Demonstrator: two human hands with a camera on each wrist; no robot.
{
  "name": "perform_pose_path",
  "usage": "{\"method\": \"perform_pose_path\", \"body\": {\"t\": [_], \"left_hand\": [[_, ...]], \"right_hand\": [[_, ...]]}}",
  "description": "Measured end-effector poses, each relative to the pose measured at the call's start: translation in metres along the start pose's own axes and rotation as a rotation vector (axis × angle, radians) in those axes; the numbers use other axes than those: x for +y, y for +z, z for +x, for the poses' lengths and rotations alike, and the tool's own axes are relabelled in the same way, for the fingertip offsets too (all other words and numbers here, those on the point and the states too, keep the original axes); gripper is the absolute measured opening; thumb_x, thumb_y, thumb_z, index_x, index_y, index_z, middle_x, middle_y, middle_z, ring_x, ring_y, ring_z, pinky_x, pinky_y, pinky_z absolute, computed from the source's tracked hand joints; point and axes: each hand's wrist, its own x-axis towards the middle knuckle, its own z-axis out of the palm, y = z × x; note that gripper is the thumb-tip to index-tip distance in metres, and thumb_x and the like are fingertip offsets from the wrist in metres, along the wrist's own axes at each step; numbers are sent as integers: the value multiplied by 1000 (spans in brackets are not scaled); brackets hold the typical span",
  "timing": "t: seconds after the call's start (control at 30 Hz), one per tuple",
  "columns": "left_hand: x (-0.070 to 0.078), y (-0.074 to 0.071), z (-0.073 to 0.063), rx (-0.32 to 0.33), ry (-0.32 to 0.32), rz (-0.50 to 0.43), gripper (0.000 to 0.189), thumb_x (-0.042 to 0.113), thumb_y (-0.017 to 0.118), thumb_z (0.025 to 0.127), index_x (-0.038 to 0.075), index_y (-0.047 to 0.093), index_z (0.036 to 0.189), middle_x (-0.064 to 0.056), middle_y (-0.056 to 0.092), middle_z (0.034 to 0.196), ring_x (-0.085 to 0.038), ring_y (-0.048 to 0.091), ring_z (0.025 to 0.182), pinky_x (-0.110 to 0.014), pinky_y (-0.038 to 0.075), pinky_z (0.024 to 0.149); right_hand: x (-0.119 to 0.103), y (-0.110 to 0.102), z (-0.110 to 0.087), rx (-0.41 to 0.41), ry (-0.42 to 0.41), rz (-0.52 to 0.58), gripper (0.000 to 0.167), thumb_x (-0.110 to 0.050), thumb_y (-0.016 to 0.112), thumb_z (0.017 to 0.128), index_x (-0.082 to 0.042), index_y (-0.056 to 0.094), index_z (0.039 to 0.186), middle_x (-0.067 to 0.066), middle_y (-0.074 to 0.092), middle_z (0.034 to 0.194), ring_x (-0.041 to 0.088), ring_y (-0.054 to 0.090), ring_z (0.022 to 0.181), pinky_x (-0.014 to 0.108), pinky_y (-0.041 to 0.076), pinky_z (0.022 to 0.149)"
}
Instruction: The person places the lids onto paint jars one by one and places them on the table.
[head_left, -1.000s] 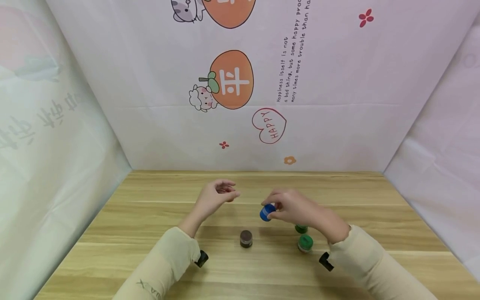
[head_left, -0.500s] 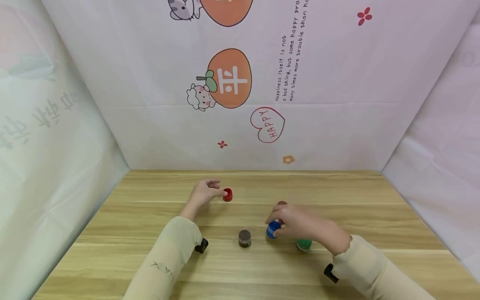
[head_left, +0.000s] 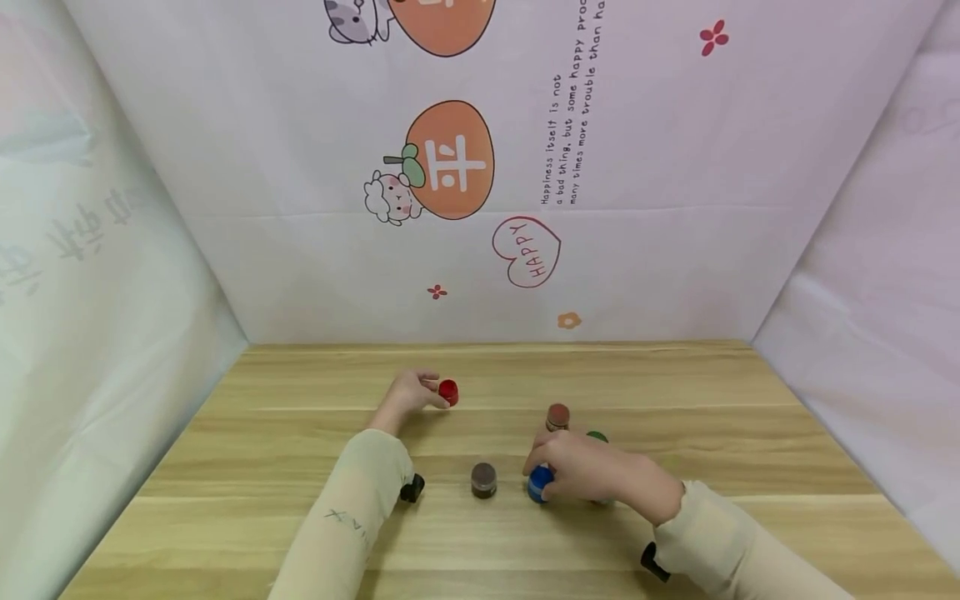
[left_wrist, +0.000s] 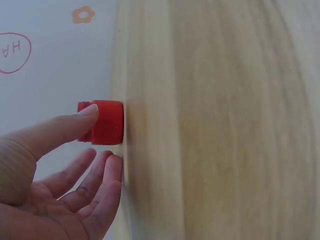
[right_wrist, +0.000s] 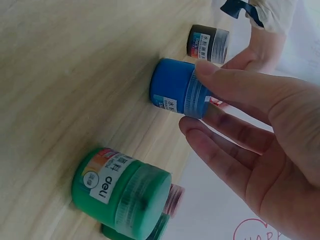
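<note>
At the back left of the wooden table [head_left: 300,500], my left hand [head_left: 412,392] is beside a small red jar [head_left: 448,392]. In the left wrist view its thumb overlaps the red jar's lid end, while the loosely bent fingers [left_wrist: 102,202] stay apart from the jar. My right hand [head_left: 585,468] holds a blue paint jar [head_left: 537,485] by its lid between thumb and fingers; the jar's base appears to be on the table. Just left of it stands a dark brown paint jar [head_left: 483,481].
A reddish-brown jar [head_left: 557,417] stands behind my right hand. One green jar [head_left: 597,436] shows past the knuckles; a nearer green paint jar [right_wrist: 120,190] is mostly hidden in the head view. A printed white cloth [head_left: 637,275] hangs behind the table.
My right hand has brought the blue jar nearer and lower, beside the brown one, uncovering the reddish-brown jar. My left hand has moved left, and the red jar has come into sight.
</note>
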Motion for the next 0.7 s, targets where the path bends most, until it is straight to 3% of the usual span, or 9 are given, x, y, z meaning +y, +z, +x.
{"method": "perform_pose_path", "body": {"t": [0.27, 0.7], "left_hand": [[1, 6, 6, 31, -27, 24, 57, -8, 83, 78, -7, 63, 131, -23, 69, 122, -37, 62, 117, -46, 47, 103], [6, 11, 1, 85, 28, 98, 44, -2, 85, 78, -7, 69, 120, -21, 69, 116, -38, 62, 112, -46, 49, 99]], "right_hand": [[0, 1, 0, 8, -8, -6, 30, -7, 84, 85, -5, 77, 114, 0, 67, 107, 5, 64, 91, 21, 53, 76], [6, -4, -2, -29, -19, 71, 33, 2, 77, 87, -3, 75, 119, -2, 65, 108, 9, 58, 85, 22, 51, 71]]}}
